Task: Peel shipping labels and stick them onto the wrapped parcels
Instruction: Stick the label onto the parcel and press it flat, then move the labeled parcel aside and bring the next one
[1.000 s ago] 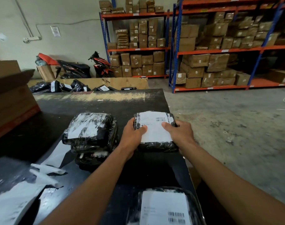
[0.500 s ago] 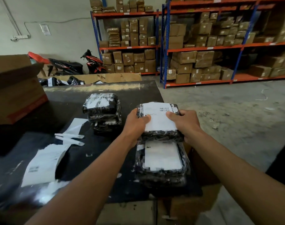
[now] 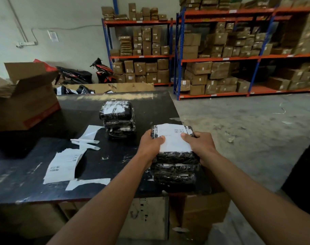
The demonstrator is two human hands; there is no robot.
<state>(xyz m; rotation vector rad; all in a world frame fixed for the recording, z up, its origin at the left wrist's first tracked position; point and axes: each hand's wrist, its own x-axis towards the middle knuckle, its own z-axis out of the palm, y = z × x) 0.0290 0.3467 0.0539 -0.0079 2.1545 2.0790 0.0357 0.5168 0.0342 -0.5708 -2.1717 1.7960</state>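
**Both hands hold labelled parcel on near stack**

The left hand [image 3: 150, 146] and the right hand [image 3: 201, 145] each grip one side of a black wrapped parcel [image 3: 177, 155]. The fingers curl round its edges, and both thumbs lie on the white label [image 3: 173, 140] that covers its top. The label's barcode sits at its far edge. The parcel rests on top of the near stack [image 3: 175, 175] of similar parcels, which stands at the near right corner of the dark table [image 3: 119, 156].

A far stack [image 3: 118, 119] of wrapped parcels stands well apart, further back and to the left, its top one carrying a crumpled white label. To the left of the hands, a sheet [image 3: 62, 167] with barcodes lies flat on the table. White strips [image 3: 85, 144] lie just beyond it, and another white piece is at its near side. An open cardboard box [image 3: 25, 103] stands at the far left. Beyond the table, racks [image 3: 221, 57] hold brown cartons, and a scooter [image 3: 103, 72] is parked by the wall.
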